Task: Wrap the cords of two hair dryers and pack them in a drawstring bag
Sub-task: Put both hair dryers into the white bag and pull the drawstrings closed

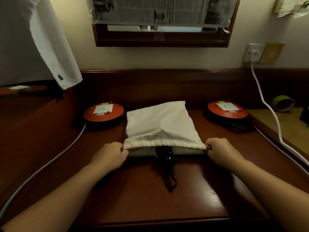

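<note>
Two bare forearms reach in over the dark wooden desk (192,198). The left hand (109,154) pinches the left corner of the white drawstring bag's (158,124) mouth, and the right hand (220,150) pinches the right corner, fingers curled on the hem. The bag lies flat mid-desk, bulging, so the dryers seem to be inside, though they are hidden. A black coiled cord (168,166) trails out of the opening onto the desk. Packing looks nearly finished; next, the loose cord probably needs tucking in before the mouth is drawn closed. Two round orange cable reels (103,112) (227,109) sit on either side of the bag. Behind, a wall socket (254,52) feeds a white cable (267,104), and a wood-framed mirror (162,39) hangs above.
</note>
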Demonstrator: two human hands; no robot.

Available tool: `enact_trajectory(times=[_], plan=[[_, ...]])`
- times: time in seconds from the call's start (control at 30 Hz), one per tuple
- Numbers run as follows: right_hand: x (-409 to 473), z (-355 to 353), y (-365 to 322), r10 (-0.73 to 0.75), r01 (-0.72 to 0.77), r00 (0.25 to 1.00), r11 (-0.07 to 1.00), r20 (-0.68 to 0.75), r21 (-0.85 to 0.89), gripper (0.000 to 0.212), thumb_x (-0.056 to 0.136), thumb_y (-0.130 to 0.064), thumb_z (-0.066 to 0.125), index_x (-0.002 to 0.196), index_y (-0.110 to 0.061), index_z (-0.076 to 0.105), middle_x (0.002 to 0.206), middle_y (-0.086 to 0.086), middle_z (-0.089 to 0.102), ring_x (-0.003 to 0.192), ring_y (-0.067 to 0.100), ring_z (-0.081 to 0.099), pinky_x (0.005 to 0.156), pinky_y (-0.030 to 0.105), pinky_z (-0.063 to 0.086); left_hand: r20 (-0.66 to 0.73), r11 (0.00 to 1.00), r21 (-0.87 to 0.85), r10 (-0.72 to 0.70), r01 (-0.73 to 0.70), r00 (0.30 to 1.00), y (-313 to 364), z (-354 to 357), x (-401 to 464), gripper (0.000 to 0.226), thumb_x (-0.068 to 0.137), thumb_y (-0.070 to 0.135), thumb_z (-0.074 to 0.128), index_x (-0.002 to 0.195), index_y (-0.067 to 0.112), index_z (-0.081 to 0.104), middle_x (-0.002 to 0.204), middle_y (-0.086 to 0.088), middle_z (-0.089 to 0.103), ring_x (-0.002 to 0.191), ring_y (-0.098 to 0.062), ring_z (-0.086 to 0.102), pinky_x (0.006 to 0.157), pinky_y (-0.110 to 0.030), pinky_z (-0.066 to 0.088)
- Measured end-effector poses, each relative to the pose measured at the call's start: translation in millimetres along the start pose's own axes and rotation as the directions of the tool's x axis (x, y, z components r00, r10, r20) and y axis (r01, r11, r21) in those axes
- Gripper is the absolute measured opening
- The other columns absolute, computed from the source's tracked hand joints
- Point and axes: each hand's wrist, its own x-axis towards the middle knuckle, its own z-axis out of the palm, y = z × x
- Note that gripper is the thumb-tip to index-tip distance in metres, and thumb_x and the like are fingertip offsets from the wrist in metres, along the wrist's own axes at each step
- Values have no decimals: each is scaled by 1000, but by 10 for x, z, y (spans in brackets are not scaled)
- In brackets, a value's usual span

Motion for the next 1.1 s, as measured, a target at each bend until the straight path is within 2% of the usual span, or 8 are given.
enact_trajectory(times=[0.17,0.33,0.5,0.6,0.8,0.97,1.03,1.1], plan=[[262,-721,-265,-86,95,992,991,-96,89,22,92,-9,63,72,-15,69,63,2,68,54,18,62,48,31,46,59,995,-84,66,-61,996,99,-754,277,41,99,32,60,63,15,71,53,3,57,46,-10,48,48,-25,35],[499,-1496,-569,-74,87,990,991,-119,106,32,94,-9,58,65,-16,67,57,4,61,51,20,55,52,30,44,0,985,-158,65,-65,998,294,-1593,488,45,100,26,57,59,10,65,50,-1,60,44,-11,55,50,-24,39],[721,-2159,-869,-10,26,995,986,-102,165,25,99,-15,54,98,0,75,88,26,71,69,32,63,63,39,52,-97,971,-234,-77,53,992,607,-2118,661,36,98,24,57,66,6,60,68,-11,58,60,-24,53,57,-31,38],[860,-2302,-970,35,-14,994,981,-103,195,30,100,-17,52,104,7,71,90,27,68,73,34,64,67,44,54,15,888,-450,-102,98,995,706,-2292,728,31,95,20,52,67,10,54,66,-11,54,62,-25,55,65,-32,42],[1109,-2321,-1071,187,-178,982,910,13,375,29,103,-28,42,96,-8,63,76,10,61,65,21,59,58,30,43,181,681,-692,-158,240,971,754,-2318,1062,28,96,21,47,70,15,53,69,-7,74,62,-21,75,70,-33,52],[1432,-2339,-1126,286,-294,953,799,99,525,21,101,-26,46,102,-11,62,75,4,66,48,9,48,42,16,32,120,565,-804,-152,186,981,894,-2244,1487,26,103,16,39,81,9,53,60,-9,73,49,-20,74,45,-27,59],[1557,-2369,-1167,273,-286,954,727,120,624,17,103,-19,48,106,-8,61,79,10,69,47,11,59,36,16,42,50,529,-840,-143,119,988,972,-2251,1649,22,102,11,37,86,7,52,72,-14,71,49,-22,74,46,-31,61],[1654,-2385,-1210,252,-240,963,638,96,732,14,103,-13,49,109,-8,61,91,15,70,63,20,72,49,26,59,-34,469,-883,-132,32,991,1019,-2251,1784,18,98,5,36,91,6,53,87,-19,69,56,-25,74,47,-35,63]])
